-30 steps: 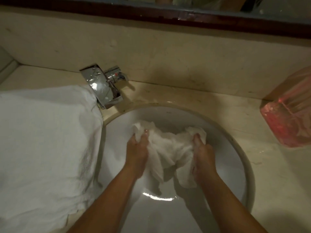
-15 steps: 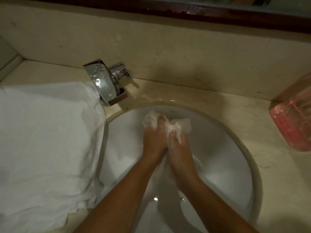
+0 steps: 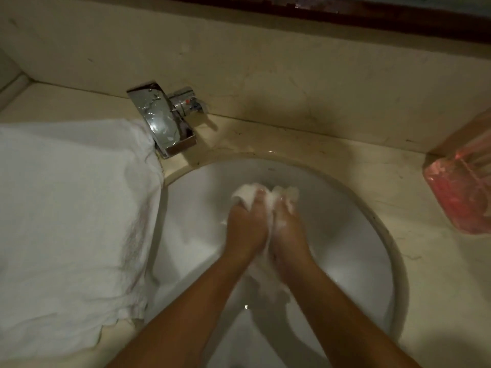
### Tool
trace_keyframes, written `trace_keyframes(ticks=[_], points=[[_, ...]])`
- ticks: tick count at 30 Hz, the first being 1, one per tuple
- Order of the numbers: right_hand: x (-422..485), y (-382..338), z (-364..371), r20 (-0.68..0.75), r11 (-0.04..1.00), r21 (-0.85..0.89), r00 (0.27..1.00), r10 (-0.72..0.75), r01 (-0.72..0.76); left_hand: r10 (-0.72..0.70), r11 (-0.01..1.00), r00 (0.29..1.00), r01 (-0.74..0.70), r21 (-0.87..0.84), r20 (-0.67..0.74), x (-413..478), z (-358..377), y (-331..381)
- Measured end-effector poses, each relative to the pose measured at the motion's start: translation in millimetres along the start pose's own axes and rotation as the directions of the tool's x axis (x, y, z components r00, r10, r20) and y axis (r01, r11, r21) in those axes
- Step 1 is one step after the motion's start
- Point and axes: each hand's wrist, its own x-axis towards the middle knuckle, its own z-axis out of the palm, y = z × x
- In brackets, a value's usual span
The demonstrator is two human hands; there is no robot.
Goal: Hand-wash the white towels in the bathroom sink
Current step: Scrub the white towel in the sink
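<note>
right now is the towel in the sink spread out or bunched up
Bunched up: the left hand and right hand grip the towel as a tight wad between them, inside the sink.

No readable text, labels or numbers anywhere.

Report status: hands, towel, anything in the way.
Left hand and right hand both grip the small towel, pressed together in the sink. Large towel lies on the counter at left. Nothing blocks the hands.
</note>
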Motion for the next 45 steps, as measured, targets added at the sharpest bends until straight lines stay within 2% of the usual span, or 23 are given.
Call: trace_keyframes(ticks=[2, 4, 6, 8, 9, 12, 13, 15, 17, 20, 22, 24, 29, 32, 34, 36, 38, 40, 42, 45], points=[[-16, 6, 5, 0.040, 0.999, 0.032, 0.999, 0.033, -0.034, 0.021, 0.999, 1.000, -0.022, -0.028, -0.012, 16, -9, 3], [-14, -7, 5, 0.011, 0.999, 0.003, 0.999, 0.053, -0.053, 0.063, 0.997, 0.996, -0.059, -0.053, 0.065, 9, -5, -5], [-6, -24, -1, 0.007, 0.998, 0.046, 0.999, 0.044, -0.045, 0.046, 0.999, 0.990, -0.048, 0.010, 0.132, -1, 5, -20], [-16, -26, 0, 0.073, 0.994, 0.033, 0.992, 0.099, -0.102, 0.005, 0.998, 0.995, 0.000, -0.056, 0.095, 14, 10, -27], [-25, -18, -1, 0.154, 0.995, 0.010, 0.984, 0.092, -0.095, -0.022, 0.998, 0.997, 0.026, -0.058, 0.075, 19, 4, -20], [-32, -5, -3, 0.129, 0.998, -0.042, 0.990, 0.058, -0.053, 0.020, 0.998, 0.997, -0.015, -0.062, 0.077, 22, -11, -9], [-21, -3, -6, 0.100, 0.998, -0.038, 0.993, 0.062, -0.059, -0.009, 0.998, 0.995, 0.015, -0.061, 0.098, 15, -18, -8], [3, -2, -12, 0.069, 0.988, 0.064, 0.988, 0.140, -0.144, -0.016, 0.993, 0.995, 0.027, -0.111, 0.098, 11, -21, -14], [12, 5, -17, 0.015, 0.980, 0.124, 0.987, 0.157, -0.158, -0.099, 0.989, 0.991, 0.107, -0.104, 0.086, 16, -29, -23], [7, 26, -19, -0.023, 0.986, 0.031, 0.986, 0.163, -0.163, -0.168, 0.982, 0.984, 0.172, -0.080, 0.056, 13, -37, -38], [7, 36, -12, -0.002, 0.983, -0.001, 0.983, 0.186, -0.186, -0.144, 0.984, 0.987, 0.150, -0.090, 0.071, 3, -30, -45], [9, 35, -5, -0.012, 0.984, -0.037, 0.985, 0.174, -0.174, -0.118, 0.990, 0.989, 0.123, -0.063, 0.086, -1, -22, -48], [6, 31, -38, -0.101, 0.988, -0.111, 0.990, 0.094, -0.105, -0.028, 1.000, 0.998, 0.028, -0.008, -0.062, 10, -40, -46], [6, 26, -56, -0.127, 0.972, -0.227, 0.992, 0.028, -0.056, 0.013, 0.999, 1.000, -0.014, -0.047, -0.028, 10, -50, -41], [4, 17, -44, -0.172, 0.970, -0.244, 0.985, -0.032, -0.011, 0.021, 0.997, 0.999, -0.022, -0.073, -0.025, 5, -43, -34], [2, 4, -21, -0.179, 0.983, -0.184, 0.982, -0.062, 0.029, 0.012, 0.994, 0.998, -0.019, -0.108, -0.064, 1, -29, -31], [-7, -5, 2, -0.105, 0.996, -0.093, 0.994, -0.019, 0.010, 0.012, 0.997, 0.997, -0.019, -0.080, -0.080, 2, -19, -26], [-27, -5, 15, -0.005, 0.993, -0.119, 1.000, -0.017, 0.016, -0.002, 0.999, 0.996, -0.001, -0.039, -0.086, 13, -20, -23], [-38, -3, 17, 0.039, 0.993, -0.110, 0.999, -0.033, 0.037, -0.054, 0.992, 0.991, 0.040, -0.118, -0.120, 20, -22, -19], [-9, -14, 18, -0.114, 1.000, -0.028, 0.993, -0.011, 0.008, -0.010, 0.996, 0.996, 0.002, -0.088, -0.088, 4, -9, -18]])
